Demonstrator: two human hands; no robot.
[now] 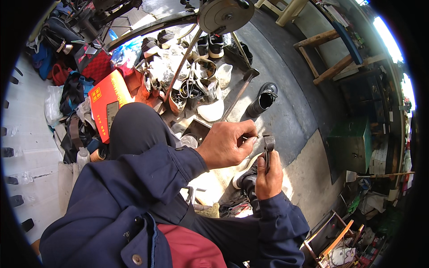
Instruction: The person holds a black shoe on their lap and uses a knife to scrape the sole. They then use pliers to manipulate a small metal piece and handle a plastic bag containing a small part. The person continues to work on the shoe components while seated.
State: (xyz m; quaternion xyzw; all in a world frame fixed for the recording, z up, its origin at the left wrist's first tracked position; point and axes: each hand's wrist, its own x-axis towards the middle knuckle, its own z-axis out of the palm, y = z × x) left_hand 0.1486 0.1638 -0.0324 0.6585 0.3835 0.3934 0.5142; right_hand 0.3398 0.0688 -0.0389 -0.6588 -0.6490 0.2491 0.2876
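Observation:
My left hand [229,144] is closed, with thumb and forefinger pinched together at their tips. A tiny dark end shows there, too small to name. Just to its right, my right hand [270,177] is wrapped round the handles of dark metal pincers [269,142], whose broad head points away from me. The pincers' head and the pinched fingertips are close, with a narrow gap between them. Beyond the hands, a black shoe [262,101] rests on the floor.
A machine with a round wheel [225,16] stands on thin legs ahead. Shoes and plastic bags [170,67] are heaped at front left, beside a red box [107,105]. At right are a wooden stool [328,53] and a green metal cabinet [351,145].

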